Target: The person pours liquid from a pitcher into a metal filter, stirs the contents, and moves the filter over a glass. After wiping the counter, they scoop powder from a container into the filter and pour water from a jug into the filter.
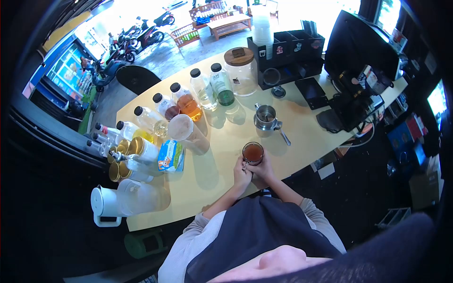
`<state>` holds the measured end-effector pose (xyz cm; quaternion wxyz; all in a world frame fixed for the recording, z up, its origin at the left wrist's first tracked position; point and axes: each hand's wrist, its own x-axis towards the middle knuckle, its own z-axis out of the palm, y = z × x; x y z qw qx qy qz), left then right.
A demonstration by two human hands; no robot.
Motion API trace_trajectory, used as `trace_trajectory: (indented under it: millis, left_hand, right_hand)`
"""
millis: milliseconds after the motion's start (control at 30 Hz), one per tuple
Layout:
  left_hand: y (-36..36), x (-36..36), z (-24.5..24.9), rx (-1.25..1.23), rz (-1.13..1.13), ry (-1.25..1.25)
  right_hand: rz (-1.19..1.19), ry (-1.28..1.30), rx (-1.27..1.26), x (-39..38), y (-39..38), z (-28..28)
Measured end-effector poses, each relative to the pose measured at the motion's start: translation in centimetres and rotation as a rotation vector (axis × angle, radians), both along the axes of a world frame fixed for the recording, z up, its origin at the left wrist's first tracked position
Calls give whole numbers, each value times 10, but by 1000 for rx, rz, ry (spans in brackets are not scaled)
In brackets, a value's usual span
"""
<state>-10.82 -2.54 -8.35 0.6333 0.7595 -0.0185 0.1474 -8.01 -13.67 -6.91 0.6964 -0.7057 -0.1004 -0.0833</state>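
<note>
A glass cup (253, 153) of reddish-brown drink stands upright near the table's front edge, between both hands. My left hand (243, 172) is closed around the cup's handle side. From the right, my right hand (264, 168) wraps the cup's near side, its fingers partly hidden by the glass. Just beyond stands a metal cup (265, 117) with a strainer-like piece on top. A spoon (285, 137) lies at its right. To the left are a tall translucent plastic container (189, 134) and a blue and white packet (171, 156).
Several black-capped bottles (187, 104) line the table's left and far side, beside a wooden-lidded jar (243, 75). A white-lidded pitcher (106, 205) stands at the left corner. A black organizer (288, 54) and a monitor (361, 47) stand at the far right.
</note>
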Motion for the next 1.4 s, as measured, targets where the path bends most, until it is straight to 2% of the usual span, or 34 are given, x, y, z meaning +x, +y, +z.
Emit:
trace_trajectory:
  millis: [133,367,433,500,733,833,900,967,1033,1400]
  left_hand:
    - [1,-12,-1,74,-14,-14]
    - [4,-32,-4,56,-224,-6]
    - [2,-37,-11,69,-267,16]
    - [-2,-38,-16,124,-325,-76]
    - [-36,-58,-17,66,-499,-45]
    - [-74,-66,-16,93,-581,-129]
    - [-97,-72,-13,66,-696,-67]
    - [-123,-83,-6,98,-732,-81]
    - [-153,-94,-4,124,-765,-97]
    - [-358,-159,20,89,-976,-112]
  right_hand:
    - [-46,69,-1,-19,-1,-2]
    - [-255,-35,-11,-54,-3,-4]
    - [-315,-36,-7,-68,-6,-2]
    - [-372,-39,-2,-80,-10,-1]
    - [-522,11,-40,-120,-40,-8]
    - [-622,-6,-35,-136,-76,-11]
    - [-657,7,-32,-148,-97,-11]
    - [-678,14,49,-164,-121,-7]
    - [-715,8,29,-179,-151,-7]
    - [-853,-48,-35,-269,-344,35]
